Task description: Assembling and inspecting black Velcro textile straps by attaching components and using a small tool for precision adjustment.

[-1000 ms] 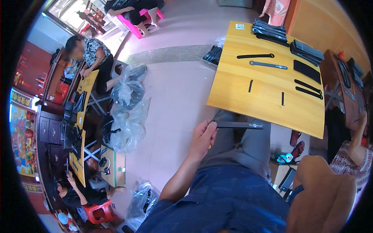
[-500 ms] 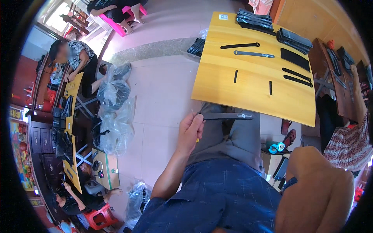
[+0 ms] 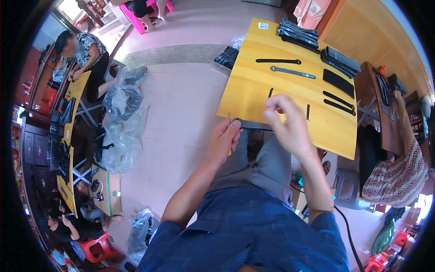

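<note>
The left hand (image 3: 223,138) pinches one end of a thin dark grey strap (image 3: 251,125), held level just over the near edge of the yellow wooden counter (image 3: 253,90), probably to keep it taut; the right hand (image 3: 286,120), fingers loosely curled, hovers at the strap's other end, and whether it grips I cannot tell; at twelve o'clock more black straps (image 3: 277,61) lie flat in rows, stacked bundles (image 3: 340,61) beyond; at nine o'clock clear plastic bags (image 3: 121,131) sit on the pale tiled floor (image 3: 181,113).
</note>
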Motion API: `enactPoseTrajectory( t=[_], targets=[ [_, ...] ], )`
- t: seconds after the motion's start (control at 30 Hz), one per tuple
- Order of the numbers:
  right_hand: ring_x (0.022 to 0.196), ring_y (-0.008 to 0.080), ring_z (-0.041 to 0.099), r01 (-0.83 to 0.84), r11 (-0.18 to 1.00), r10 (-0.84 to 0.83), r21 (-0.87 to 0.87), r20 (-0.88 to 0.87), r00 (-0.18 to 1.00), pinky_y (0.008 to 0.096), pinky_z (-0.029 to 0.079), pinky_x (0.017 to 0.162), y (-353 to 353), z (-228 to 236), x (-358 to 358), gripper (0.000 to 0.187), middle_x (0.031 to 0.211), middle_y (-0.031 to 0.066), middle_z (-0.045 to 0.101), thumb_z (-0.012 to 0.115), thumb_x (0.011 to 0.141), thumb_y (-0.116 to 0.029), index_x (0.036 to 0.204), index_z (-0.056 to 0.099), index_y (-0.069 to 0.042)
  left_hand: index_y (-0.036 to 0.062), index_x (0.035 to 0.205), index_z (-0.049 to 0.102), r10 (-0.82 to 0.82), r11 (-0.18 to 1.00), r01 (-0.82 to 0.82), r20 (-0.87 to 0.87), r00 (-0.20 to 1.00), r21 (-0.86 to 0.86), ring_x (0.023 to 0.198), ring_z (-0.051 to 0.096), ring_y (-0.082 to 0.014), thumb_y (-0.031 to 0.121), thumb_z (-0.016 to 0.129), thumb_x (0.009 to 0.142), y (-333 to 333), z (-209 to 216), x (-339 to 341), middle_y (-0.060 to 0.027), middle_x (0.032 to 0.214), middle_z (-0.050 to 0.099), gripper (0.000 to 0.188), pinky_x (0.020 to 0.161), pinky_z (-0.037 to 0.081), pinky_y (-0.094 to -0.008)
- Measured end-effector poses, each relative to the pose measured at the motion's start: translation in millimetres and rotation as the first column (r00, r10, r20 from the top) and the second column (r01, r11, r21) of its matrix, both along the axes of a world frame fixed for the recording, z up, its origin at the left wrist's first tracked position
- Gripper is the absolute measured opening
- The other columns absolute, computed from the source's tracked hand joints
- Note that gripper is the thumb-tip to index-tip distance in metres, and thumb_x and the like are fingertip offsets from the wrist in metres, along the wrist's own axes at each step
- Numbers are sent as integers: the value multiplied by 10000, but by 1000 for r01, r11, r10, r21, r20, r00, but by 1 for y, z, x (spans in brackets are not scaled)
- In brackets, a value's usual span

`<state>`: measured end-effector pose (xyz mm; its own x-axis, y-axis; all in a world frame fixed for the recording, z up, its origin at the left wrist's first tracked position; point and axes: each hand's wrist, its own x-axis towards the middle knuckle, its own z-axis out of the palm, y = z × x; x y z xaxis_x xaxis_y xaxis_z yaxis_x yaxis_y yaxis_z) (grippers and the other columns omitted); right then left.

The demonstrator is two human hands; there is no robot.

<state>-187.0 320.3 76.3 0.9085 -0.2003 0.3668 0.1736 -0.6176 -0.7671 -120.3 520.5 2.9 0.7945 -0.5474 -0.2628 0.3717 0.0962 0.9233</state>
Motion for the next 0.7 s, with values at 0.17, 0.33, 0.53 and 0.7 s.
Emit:
enactPoseTrajectory(
  t=[0.17, 0.33, 0.53, 0.7],
  targets=[
    [988, 340, 680, -2, 935, 1, -354, -3, 1000, 425, 539, 844, 4, -49, -4, 286, 988, 151, 683, 740, 890, -168, 1130, 654, -39, 62, 923, 609, -3, 1000, 3, -33, 999, 7, 508, 443, -68, 333, 569, 1063, -18, -12, 11, 33, 648, 498, 309, 453, 352, -244],
    [976, 329, 679, -11, 981, -16, -193, -136, 991, 439, 547, 812, -2, -71, 0, 244, 996, 134, 683, 731, 898, -176, 1116, 722, -66, 63, 943, 617, -31, 1000, 31, -138, 990, -3, 502, 442, -84, 369, 561, 1063, -25, -27, 18, 26, 660, 500, 333, 456, 361, -256],
    [935, 320, 670, 32, 980, -70, -195, -190, 979, 427, 538, 808, -13, -100, 15, 196, 960, 111, 675, 738, 892, -176, 1060, 771, -79, 89, 977, 626, 47, 999, -43, -190, 981, 22, 536, 473, -87, 261, 557, 1030, -14, -32, 26, -6, 714, 529, 193, 449, 368, -268],
    [927, 329, 659, 83, 958, -108, -274, -77, 991, 417, 522, 836, -13, -107, 23, 200, 946, 115, 684, 743, 876, -132, 1064, 764, -65, 62, 1047, 640, 7, 970, -35, 117, 993, 242, 643, 566, -138, 143, 518, 1009, 0, -33, 25, -52, 822, 599, 151, 556, 458, -307]
  ],
)
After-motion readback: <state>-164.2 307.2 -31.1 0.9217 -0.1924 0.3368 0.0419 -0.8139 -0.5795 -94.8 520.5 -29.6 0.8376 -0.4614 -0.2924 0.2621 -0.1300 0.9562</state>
